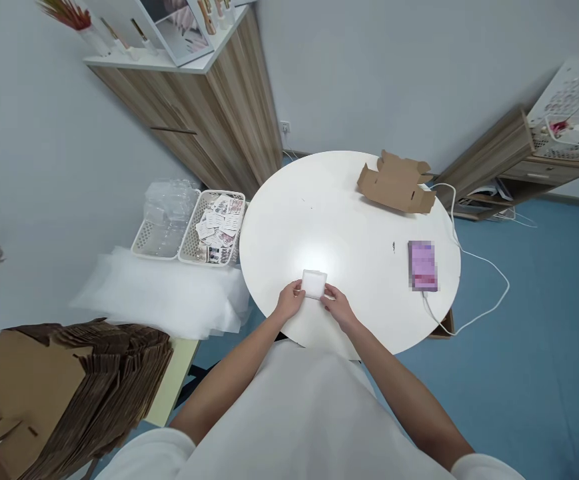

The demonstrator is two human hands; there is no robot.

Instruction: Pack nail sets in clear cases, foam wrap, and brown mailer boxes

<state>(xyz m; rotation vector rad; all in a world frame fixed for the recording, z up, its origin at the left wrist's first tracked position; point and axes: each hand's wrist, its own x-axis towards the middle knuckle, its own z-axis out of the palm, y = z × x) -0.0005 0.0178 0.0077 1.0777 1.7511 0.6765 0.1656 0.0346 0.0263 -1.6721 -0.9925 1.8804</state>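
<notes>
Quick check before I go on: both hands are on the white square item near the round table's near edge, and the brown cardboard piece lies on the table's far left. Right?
Not quite: the head view shows the brown cardboard piece on the round table's far right. The left hand and right hand are on the white square item, as you said.

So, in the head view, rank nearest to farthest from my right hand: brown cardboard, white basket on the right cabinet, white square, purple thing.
From your right hand:
1. White square: touching it, leftward.
2. Purple thing: right side of the table.
3. Brown cardboard: table's far side, rightward.
4. White basket: beyond, on the right cabinet.
</notes>
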